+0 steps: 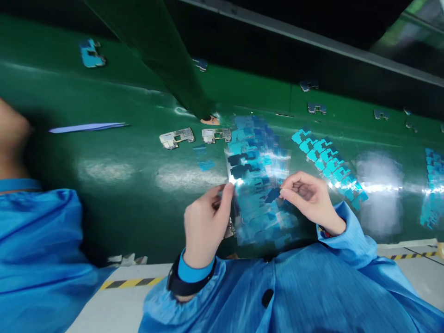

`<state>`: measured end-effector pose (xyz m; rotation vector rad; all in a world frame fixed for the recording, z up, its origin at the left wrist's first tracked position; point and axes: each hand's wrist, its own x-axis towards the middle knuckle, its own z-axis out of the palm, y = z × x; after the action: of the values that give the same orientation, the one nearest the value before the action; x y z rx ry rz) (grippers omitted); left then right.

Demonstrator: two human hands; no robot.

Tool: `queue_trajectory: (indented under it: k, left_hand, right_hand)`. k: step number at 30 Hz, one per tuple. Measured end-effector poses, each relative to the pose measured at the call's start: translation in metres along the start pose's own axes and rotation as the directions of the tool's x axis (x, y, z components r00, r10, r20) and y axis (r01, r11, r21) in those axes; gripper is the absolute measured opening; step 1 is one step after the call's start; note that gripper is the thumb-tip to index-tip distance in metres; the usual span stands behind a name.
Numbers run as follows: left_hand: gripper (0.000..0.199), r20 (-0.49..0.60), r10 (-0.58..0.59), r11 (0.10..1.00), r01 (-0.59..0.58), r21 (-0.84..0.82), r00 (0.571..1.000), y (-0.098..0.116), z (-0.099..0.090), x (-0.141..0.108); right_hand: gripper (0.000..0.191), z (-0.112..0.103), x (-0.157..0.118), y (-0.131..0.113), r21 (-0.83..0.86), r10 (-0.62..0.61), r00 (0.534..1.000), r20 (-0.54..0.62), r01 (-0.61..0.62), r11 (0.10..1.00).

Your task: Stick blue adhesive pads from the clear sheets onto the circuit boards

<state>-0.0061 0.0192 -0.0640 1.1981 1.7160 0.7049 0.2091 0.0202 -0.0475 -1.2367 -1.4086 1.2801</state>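
Transparent sheets carrying blue film pieces [253, 185] lie on the green work surface in front of me. My left hand [210, 219] is at their left edge, thumb and forefinger pressed together; what they pinch, if anything, cannot be made out. Over the right part of the sheets, my right hand [307, 194] pinches a small dark blue film piece [273, 195] between thumb and forefinger. Two circuit boards, one [177, 138] farther left and one [216, 135] beside the sheets, rest beyond my left hand. Another board [229, 228] is partly hidden behind that hand.
A co-worker's blue sleeve [38, 249] and blurred hand [12, 134] are at the left. Purple tweezers [88, 127] lie nearby. Several boards sit along the far strip, one covered in blue film [91, 53]. A diagonal row of blue films [329, 164] lies right.
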Motion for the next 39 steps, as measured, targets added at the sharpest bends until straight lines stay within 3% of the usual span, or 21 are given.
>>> queue_trajectory:
  k: [2, 7, 10, 14, 19, 22, 25, 29, 33, 39]
  left_hand:
    - [0.026, -0.084, 0.061, 0.997, -0.055, 0.062, 0.995, 0.006, -0.005, -0.012]
    - [0.021, 0.146, 0.187, 0.982, -0.179, -0.065, 0.971, 0.022, -0.002, -0.030]
    - [0.016, 0.132, 0.138, 0.983, -0.120, -0.139, 0.981, 0.024, 0.003, -0.028]
    - [0.010, 0.045, 0.024, 0.958, -0.010, -0.286, 0.999, 0.023, 0.005, -0.023]
    - [0.007, 0.042, -0.009, 0.926, 0.024, -0.377, 0.999, 0.020, 0.007, -0.023]
    - [0.016, 0.056, 0.003, 0.922, 0.019, -0.387, 0.998, 0.017, 0.008, -0.021]
    - [0.033, 0.114, -0.011, 0.898, 0.060, -0.436, 0.993, 0.014, 0.008, -0.016]
    - [0.028, 0.188, -0.051, 0.773, 0.158, -0.614, 0.981, 0.014, 0.006, -0.010]
    - [0.022, 0.201, -0.085, 0.770, 0.193, -0.608, 0.976, 0.019, 0.006, -0.014]
    - [0.037, 0.229, -0.017, 0.807, 0.148, -0.571, 0.973, 0.032, 0.009, -0.025]
  right_hand:
    - [0.009, 0.003, 0.002, 0.000, 0.009, 0.024, 0.999, 0.028, -0.024, 1.000]
    - [0.008, 0.010, 0.004, -0.002, -0.049, 0.032, 0.993, 0.113, -0.027, 0.998]
    - [0.008, 0.008, 0.004, -0.001, -0.039, 0.035, 0.993, 0.110, -0.031, 0.999]
    - [0.014, -0.002, 0.002, 0.003, 0.060, 0.095, 0.995, 0.008, -0.095, 0.994]
    - [0.011, -0.003, -0.002, 0.001, 0.001, 0.096, 0.995, -0.022, -0.096, 0.995]
    - [0.009, 0.001, -0.004, -0.003, -0.083, 0.035, 0.997, -0.069, -0.041, 0.996]
    - [0.005, 0.001, -0.004, -0.006, -0.285, -0.098, 0.988, -0.122, 0.060, 0.957]
    - [0.006, -0.009, -0.006, -0.010, -0.495, -0.279, 0.938, -0.206, 0.146, 0.856]
    - [0.010, -0.020, -0.010, -0.019, -0.452, -0.268, 0.930, -0.251, 0.132, 0.882]
    - [0.008, -0.020, -0.009, -0.030, -0.268, -0.182, 0.951, -0.249, 0.113, 0.957]
